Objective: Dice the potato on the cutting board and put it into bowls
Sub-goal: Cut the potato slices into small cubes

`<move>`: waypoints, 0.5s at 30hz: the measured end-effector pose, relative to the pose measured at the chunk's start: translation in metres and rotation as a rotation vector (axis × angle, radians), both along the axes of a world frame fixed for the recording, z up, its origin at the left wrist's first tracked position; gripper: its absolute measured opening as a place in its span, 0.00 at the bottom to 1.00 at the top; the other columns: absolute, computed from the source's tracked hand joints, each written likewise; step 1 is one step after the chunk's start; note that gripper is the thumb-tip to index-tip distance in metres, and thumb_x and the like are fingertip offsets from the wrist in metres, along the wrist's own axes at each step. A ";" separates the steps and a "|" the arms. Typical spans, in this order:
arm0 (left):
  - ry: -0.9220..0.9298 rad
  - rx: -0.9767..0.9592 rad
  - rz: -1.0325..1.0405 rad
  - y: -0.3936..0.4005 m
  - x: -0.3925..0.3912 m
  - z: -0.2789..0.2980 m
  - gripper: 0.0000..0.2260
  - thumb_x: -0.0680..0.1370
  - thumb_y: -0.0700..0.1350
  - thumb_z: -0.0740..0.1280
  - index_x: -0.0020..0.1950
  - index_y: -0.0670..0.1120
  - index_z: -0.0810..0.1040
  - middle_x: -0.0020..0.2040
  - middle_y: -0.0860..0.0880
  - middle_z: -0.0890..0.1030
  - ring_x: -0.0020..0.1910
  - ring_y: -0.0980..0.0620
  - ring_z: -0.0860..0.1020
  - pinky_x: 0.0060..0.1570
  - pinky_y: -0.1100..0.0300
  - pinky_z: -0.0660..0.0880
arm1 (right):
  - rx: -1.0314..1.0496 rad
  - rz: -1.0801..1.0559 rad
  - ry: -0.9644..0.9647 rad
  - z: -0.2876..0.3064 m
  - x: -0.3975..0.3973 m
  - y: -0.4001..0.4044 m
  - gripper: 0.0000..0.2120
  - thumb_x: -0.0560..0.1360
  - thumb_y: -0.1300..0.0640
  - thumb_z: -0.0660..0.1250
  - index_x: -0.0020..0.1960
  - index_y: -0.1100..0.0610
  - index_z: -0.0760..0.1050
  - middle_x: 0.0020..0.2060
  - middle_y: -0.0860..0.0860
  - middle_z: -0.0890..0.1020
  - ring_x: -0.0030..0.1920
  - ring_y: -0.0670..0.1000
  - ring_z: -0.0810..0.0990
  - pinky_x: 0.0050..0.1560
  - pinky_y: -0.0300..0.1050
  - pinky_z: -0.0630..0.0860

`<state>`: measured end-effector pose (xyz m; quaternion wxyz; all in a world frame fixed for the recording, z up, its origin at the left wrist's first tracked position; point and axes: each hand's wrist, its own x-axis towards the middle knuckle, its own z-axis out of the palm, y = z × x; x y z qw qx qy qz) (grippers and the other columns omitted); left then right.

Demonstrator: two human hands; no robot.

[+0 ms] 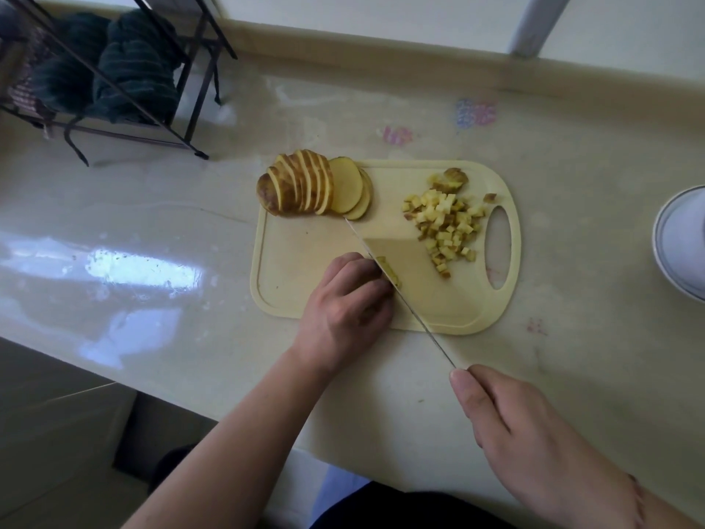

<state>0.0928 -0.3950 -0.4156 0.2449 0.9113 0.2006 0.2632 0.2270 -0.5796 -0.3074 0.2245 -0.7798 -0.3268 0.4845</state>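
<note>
Head view: left fingers (375,278) curled on potato strips (389,271); right fingers (471,391) clamped on steel knife (400,261).

Glossy cream countertop (152,231), pale yellow cutting board (305,276) at its middle, black wire rack (126,82) far left of the board, white bowl (683,242) right of it

A shiny pale desk (152,231) has a black wire rack (114,70) at its far left corner, with dark green cloths (129,70) hanging inside it. Small pink and blue stickers (475,112) sit on the desk top
</note>
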 end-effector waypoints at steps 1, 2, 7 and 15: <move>-0.002 -0.008 0.002 0.000 0.000 0.000 0.05 0.74 0.34 0.76 0.49 0.36 0.85 0.53 0.38 0.83 0.56 0.37 0.81 0.56 0.46 0.78 | 0.019 0.017 -0.019 -0.002 0.001 0.003 0.25 0.73 0.33 0.47 0.33 0.53 0.64 0.27 0.46 0.74 0.28 0.47 0.69 0.35 0.46 0.68; -0.003 -0.013 0.002 0.000 0.001 0.000 0.05 0.74 0.35 0.76 0.49 0.36 0.86 0.53 0.38 0.83 0.55 0.37 0.81 0.56 0.46 0.78 | 0.048 0.037 -0.039 -0.006 0.002 0.007 0.24 0.73 0.34 0.47 0.32 0.52 0.64 0.28 0.45 0.75 0.28 0.48 0.69 0.35 0.46 0.67; 0.003 0.000 -0.009 0.001 0.001 0.003 0.03 0.76 0.36 0.75 0.48 0.36 0.85 0.52 0.39 0.83 0.53 0.40 0.80 0.55 0.49 0.78 | 0.152 0.052 -0.109 -0.020 0.013 0.022 0.28 0.78 0.34 0.46 0.32 0.52 0.66 0.30 0.46 0.77 0.29 0.48 0.73 0.32 0.43 0.67; 0.010 0.023 0.018 -0.001 -0.003 0.004 0.04 0.77 0.37 0.75 0.46 0.36 0.84 0.49 0.39 0.81 0.52 0.39 0.79 0.56 0.51 0.77 | 0.146 0.024 -0.106 -0.019 0.024 0.010 0.29 0.73 0.30 0.46 0.33 0.54 0.65 0.24 0.48 0.70 0.26 0.47 0.68 0.30 0.40 0.64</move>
